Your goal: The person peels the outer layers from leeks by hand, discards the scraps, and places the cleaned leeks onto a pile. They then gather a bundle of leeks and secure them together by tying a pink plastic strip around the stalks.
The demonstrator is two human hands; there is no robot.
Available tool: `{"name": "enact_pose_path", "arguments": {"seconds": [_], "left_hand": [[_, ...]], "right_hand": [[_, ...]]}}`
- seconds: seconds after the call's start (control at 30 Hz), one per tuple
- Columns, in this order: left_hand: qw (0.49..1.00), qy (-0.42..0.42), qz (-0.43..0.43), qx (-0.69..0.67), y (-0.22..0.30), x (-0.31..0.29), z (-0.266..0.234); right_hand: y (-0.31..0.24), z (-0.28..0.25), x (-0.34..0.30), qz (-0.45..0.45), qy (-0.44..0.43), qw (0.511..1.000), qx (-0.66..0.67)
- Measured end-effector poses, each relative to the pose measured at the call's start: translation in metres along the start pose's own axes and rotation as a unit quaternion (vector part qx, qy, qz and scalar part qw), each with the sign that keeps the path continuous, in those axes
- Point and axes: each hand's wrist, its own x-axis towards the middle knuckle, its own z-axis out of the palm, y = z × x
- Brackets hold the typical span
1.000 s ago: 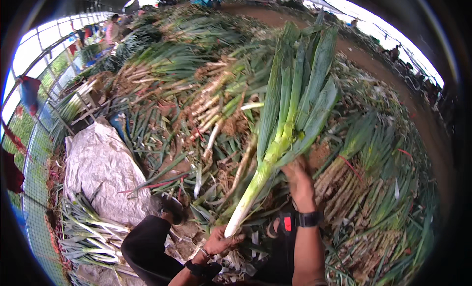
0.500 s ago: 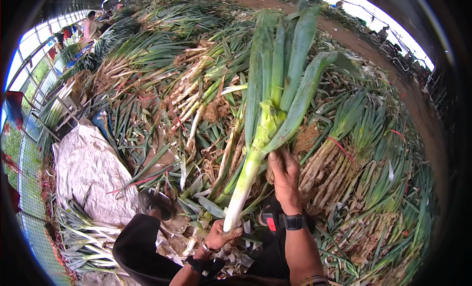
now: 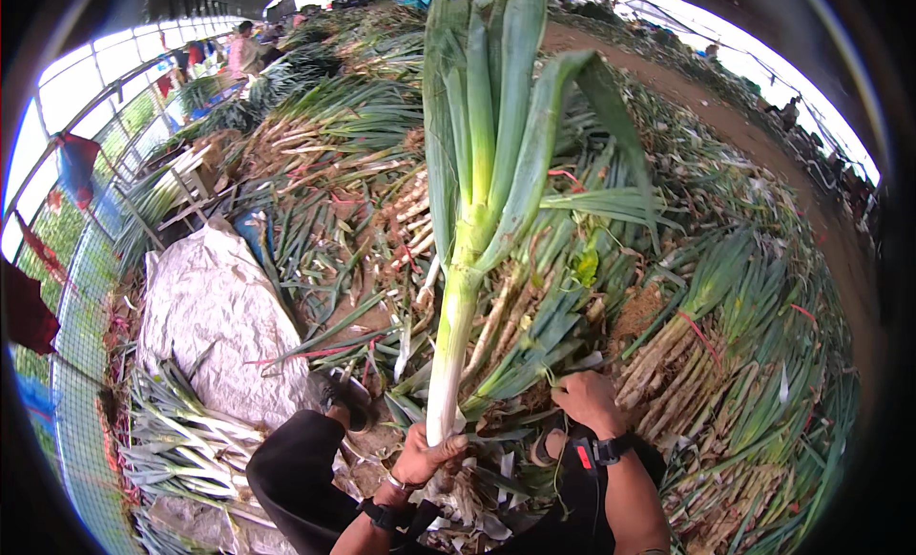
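Note:
My left hand (image 3: pixel 426 458) is closed round the white root end of a large leek (image 3: pixel 448 355). The leek stands nearly upright before me, its broad green leaves (image 3: pixel 496 106) fanning out at the top and one bending over to the right. Apart from the stalk, lower right, is my right hand (image 3: pixel 584 399), fingers curled in. A thin pale strand shows by its fingertips, but what it holds is too small to make out. Loose roots and peelings (image 3: pixel 468 502) lie below my left hand.
Cleaned leeks (image 3: pixel 191 450) lie at the left beside a whitish sheet (image 3: pixel 215 297). Bundles of unpeeled leeks (image 3: pixel 658 355) tied with red string are heaped at the right. More leeks cover the ground ahead. Mesh fencing (image 3: pixel 81 431) runs along the left; another person (image 3: pixel 246 51) is far off.
My right hand has come off the leek stalk and moved down to the right. The leek is now more upright, and its stalk looks smoother. The view has shifted slightly.

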Motion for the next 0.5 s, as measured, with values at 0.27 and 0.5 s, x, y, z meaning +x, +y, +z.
{"name": "enact_pose_path", "arguments": {"seconds": [0.27,0.5], "left_hand": [[0.984,0.02,-0.074,0.161,-0.02,-0.013,0.006],[0.913,-0.017,0.086,0.398,0.005,0.022,0.017]], "right_hand": [[-0.041,-0.023,0.023,-0.154,0.024,0.628,0.763],[-0.035,-0.023,0.039,-0.018,0.079,0.431,0.899]]}}
